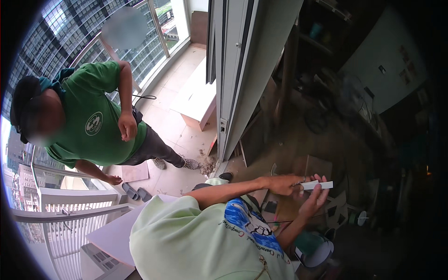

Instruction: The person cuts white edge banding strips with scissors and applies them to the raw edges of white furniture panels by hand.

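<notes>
Right of centre in the frame, the right hand [317, 199] is pinching a white strip [321, 185]; the left hand [283, 185] is curling at its left end, its grip impossible to tell. Below, a green container [305, 243] is sitting; farther, upper left, a green-shirted person [105, 140] is standing.

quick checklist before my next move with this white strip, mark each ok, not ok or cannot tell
1. White strip supported: ok, the right hand holds it, its end sticking out past the fingers.
2. Left hand grip: cannot tell, it is curled by the strip's near end, but detail is too small.
3. Co-worker clear of both hands: ok, standing apart on the balcony side.
4. Balcony floor swept: not ok, a debris pile lies beside the co-worker's shoe.
5. Room well lit beyond the hands: not ok, it is very dark there.
</notes>
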A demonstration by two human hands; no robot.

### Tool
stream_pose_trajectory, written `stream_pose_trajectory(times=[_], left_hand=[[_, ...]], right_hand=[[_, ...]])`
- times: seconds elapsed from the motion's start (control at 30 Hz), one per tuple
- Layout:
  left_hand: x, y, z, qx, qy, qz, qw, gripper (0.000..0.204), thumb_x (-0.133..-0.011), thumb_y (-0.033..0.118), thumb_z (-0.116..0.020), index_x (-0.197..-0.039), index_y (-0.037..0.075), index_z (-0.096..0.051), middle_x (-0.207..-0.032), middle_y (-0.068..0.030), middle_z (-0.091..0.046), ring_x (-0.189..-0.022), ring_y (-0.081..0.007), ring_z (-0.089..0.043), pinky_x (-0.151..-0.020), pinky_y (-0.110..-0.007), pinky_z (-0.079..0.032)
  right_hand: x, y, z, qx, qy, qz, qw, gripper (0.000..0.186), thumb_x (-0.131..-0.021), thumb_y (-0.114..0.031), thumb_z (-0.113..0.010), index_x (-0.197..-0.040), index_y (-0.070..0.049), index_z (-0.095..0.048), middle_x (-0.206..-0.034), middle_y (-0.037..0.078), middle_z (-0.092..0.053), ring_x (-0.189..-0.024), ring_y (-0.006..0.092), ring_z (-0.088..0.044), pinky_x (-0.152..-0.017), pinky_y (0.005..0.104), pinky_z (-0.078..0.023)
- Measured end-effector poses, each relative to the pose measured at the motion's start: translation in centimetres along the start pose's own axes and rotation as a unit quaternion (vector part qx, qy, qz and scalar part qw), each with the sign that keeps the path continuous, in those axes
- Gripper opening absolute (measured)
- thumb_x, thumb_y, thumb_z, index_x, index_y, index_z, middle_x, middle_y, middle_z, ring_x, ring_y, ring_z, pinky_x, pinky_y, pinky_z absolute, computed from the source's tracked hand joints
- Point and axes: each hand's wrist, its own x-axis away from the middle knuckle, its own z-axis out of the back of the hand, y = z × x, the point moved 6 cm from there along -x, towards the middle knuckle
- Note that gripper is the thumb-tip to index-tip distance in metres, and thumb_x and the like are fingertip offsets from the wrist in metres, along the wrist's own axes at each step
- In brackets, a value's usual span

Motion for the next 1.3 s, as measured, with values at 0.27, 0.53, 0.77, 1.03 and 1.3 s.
stream_pose_trajectory(times=[0.27, 0.53, 0.77, 1.03, 1.3], left_hand=[[-0.4, -1.2, -2.3, 0.031, 0.007, 0.058, 0.998, 0.022, -0.097, 0.009, -0.036, -0.116, 0.002, -0.043, -0.082, -0.0082, -0.061, -0.073, -0.0180, -0.066, -0.068, -0.031, -0.051], [0.4, -1.3, -6.6, -0.014, -0.065, 0.077, 0.995, 0.021, -0.098, 0.011, -0.040, -0.116, 0.002, -0.045, -0.084, -0.0098, -0.064, -0.073, -0.0184, -0.066, -0.070, -0.032, -0.051], [-0.7, -2.2, -9.8, -0.030, -0.087, 0.103, 0.990, 0.025, -0.102, 0.023, -0.039, -0.108, 0.001, -0.049, -0.079, -0.0092, -0.063, -0.071, -0.0174, -0.066, -0.069, -0.032, -0.050], [-3.3, -4.1, -12.6, -0.069, -0.127, 0.053, 0.988, 0.028, -0.102, 0.025, -0.038, -0.105, 0.000, -0.051, -0.077, -0.0086, -0.060, -0.068, -0.0162, -0.065, -0.065, -0.031, -0.049], [-5.4, -4.8, -13.5, -0.069, -0.152, 0.051, 0.985, 0.027, -0.102, 0.024, -0.039, -0.106, 0.000, -0.051, -0.075, -0.0078, -0.059, -0.066, -0.0158, -0.064, -0.063, -0.031, -0.049]], right_hand=[[2.0, 2.6, 2.5, 0.051, 0.085, 0.071, 0.992, 0.029, -0.097, -0.012, -0.049, -0.118, 0.007, -0.054, -0.113, 0.017, -0.062, -0.101, 0.0219, -0.059, -0.090, 0.0340, -0.047], [5.0, 1.1, 6.3, -0.117, 0.099, -0.059, 0.986, 0.025, -0.095, -0.015, -0.055, -0.113, 0.003, -0.055, -0.104, 0.011, -0.063, -0.097, 0.0167, -0.057, -0.087, 0.0300, -0.045], [7.8, 2.2, 10.7, -0.097, 0.165, -0.074, 0.979, 0.022, -0.094, -0.017, -0.057, -0.108, 0.001, -0.056, -0.099, 0.011, -0.062, -0.094, 0.0158, -0.057, -0.087, 0.0292, -0.045], [9.6, 1.9, 14.2, -0.114, 0.238, -0.091, 0.960, 0.029, -0.094, -0.020, -0.057, -0.113, 0.002, -0.056, -0.103, 0.013, -0.064, -0.094, 0.0150, -0.058, -0.085, 0.0272, -0.043], [9.1, 0.9, 16.0, -0.097, 0.253, -0.101, 0.957, 0.028, -0.095, -0.020, -0.055, -0.112, 0.002, -0.056, -0.101, 0.010, -0.062, -0.092, 0.0127, -0.056, -0.081, 0.0244, -0.043]])
